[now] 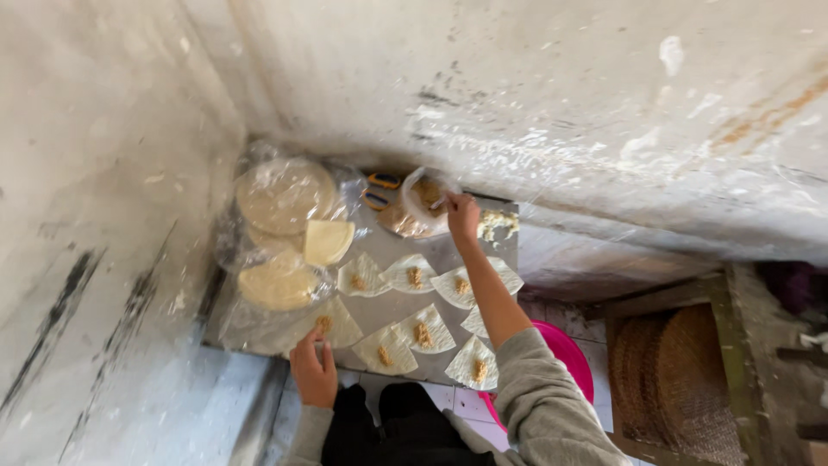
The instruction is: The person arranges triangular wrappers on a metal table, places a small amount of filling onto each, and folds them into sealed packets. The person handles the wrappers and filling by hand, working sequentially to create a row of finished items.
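1. The right hand reaches to the far edge of the metal tray, its fingers closed on a small utensil whose end dips into the clear plastic bag of filling
2. That bag stands at the far edge of the tray, a little right of the middle, with two blue-and-yellow tools lying just left of it
3. A small heap of crumbly pale filling sits at the tray's far right corner, just beside the right hand
4. The left hand rests at the near edge of the tray, fingers bent down onto the nearest wrapper, which carries a dab of filling; whether it pinches the sheet or only presses on it I cannot tell
5. Seven more cut wrapper pieces lie spread over the middle and right of the tray in rough rows, each with a small brown-yellow strip of filling on it
6. On the left side of the tray, stacks of round wrappers lie in clear plastic, with a folded cut piece on top near the middle
7. Past the tray's near right corner a pink basin shows under the right sleeve, and a woven basket stands further right on the floor
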